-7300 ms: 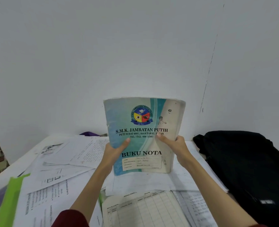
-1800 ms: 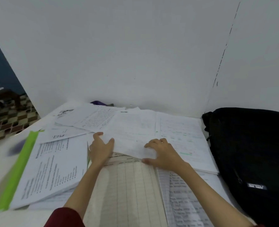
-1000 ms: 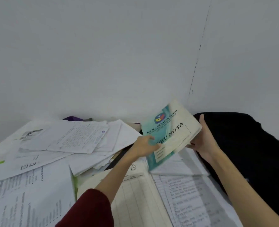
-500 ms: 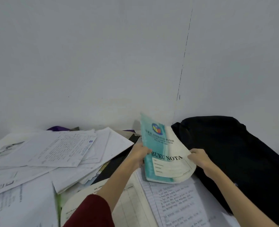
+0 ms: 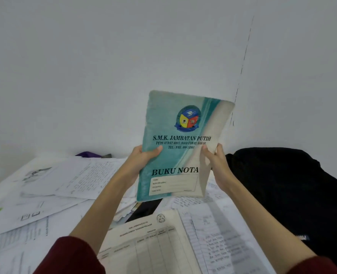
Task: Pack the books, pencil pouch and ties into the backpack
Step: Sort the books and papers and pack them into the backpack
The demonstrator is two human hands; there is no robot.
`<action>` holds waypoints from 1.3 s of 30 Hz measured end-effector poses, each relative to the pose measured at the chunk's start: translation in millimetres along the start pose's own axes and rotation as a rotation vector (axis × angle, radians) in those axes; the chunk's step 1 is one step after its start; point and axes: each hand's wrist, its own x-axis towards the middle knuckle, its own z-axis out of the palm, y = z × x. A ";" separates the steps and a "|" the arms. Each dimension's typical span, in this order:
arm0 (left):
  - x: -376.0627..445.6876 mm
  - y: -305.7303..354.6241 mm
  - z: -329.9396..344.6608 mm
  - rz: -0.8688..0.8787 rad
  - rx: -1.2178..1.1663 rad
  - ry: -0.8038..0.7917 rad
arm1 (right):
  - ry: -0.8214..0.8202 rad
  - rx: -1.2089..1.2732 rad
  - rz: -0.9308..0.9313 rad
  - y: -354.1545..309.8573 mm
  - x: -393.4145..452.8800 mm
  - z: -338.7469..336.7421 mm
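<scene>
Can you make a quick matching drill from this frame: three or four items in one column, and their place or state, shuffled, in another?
Items:
1. teal softcover notebook marked BUKU NOTA
2. black fabric backpack
3. cream ruled record sheet
4. small purple object

Place or state:
A. lying flat between the forearms
B. at the wall behind the loose papers
C. held upright in the air by both hands
D. lying at the right side of the desk

Pairs: 1-C, 2-D, 3-A, 4-B
</scene>
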 end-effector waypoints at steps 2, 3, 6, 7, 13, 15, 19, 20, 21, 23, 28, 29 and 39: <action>2.2 -3.6 -4.2 0.021 -0.024 0.073 | -0.001 -0.015 -0.028 4.5 -3.0 8.4; 3.4 -6.3 -6.8 0.031 -0.034 0.101 | 0.006 -0.015 -0.047 3.5 -4.8 11.5; 3.3 -19.8 -16.7 0.015 -0.004 0.127 | 0.017 -0.025 -0.041 1.8 -5.8 14.0; 1.1 -26.4 -17.8 -0.008 0.031 0.116 | -0.001 -0.033 -0.033 2.2 -7.3 12.9; -5.1 -52.5 -6.0 -0.025 0.120 0.243 | -0.041 0.031 0.094 2.3 -17.9 3.7; 1.1 -38.9 2.9 0.009 0.149 0.224 | -0.027 0.061 0.080 -11.3 -21.7 -4.9; 6.0 -3.6 30.4 0.078 0.100 0.040 | -0.128 0.170 0.071 -44.4 -35.1 -39.9; 7.6 2.4 39.0 0.075 0.078 -0.003 | -0.147 0.153 0.081 -52.1 -39.4 -51.7; 9.9 5.0 53.2 0.069 0.054 -0.039 | -0.146 0.105 0.098 -57.5 -45.5 -69.6; 15.9 4.7 78.3 0.051 0.024 -0.080 | -0.143 -0.014 0.129 -63.6 -55.4 -98.9; 18.5 -15.3 167.3 -0.019 0.061 -0.241 | 0.132 -0.145 0.139 -81.4 -89.5 -178.1; 17.9 -21.1 183.0 -0.004 0.216 -0.305 | 0.196 -0.177 0.145 -87.3 -96.9 -193.7; -62.4 -103.7 349.2 0.315 1.035 -0.787 | 0.787 -0.161 0.135 -109.2 -169.5 -362.3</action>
